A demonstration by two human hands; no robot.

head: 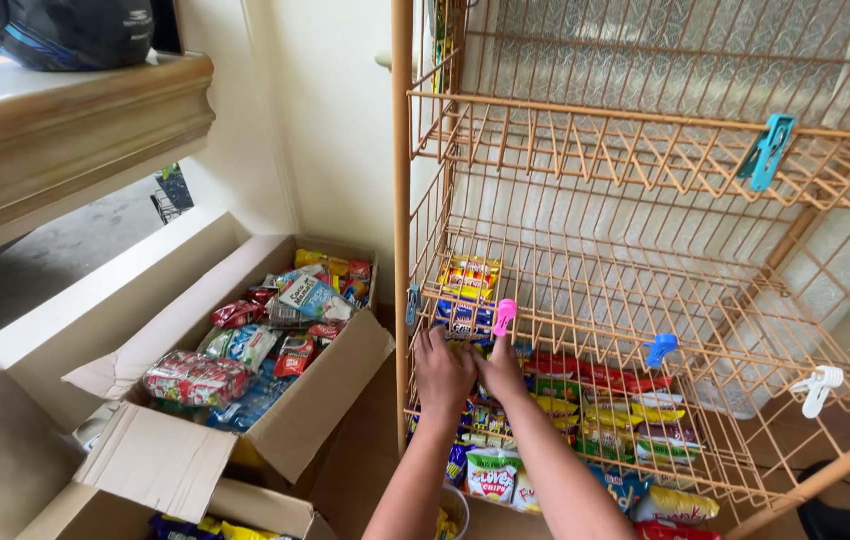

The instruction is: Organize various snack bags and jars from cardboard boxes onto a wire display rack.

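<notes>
The wire rack (645,150) is pale orange throughout. Clipped to its front rails are a pink peg (504,317), a teal peg (767,150), a blue peg (660,349) and a white peg (817,388). Inside it lie red, yellow and green snack packets (595,400). Left of it, the cardboard box (315,400) is plain brown.

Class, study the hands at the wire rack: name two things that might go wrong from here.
1. The pink plastic clothes peg on the orange wire rack sits right above the right hand; a knock might unclip it.
2. Snack packets lie crowded on the lower shelf beside the left hand; some may slip through the gaps.
</notes>
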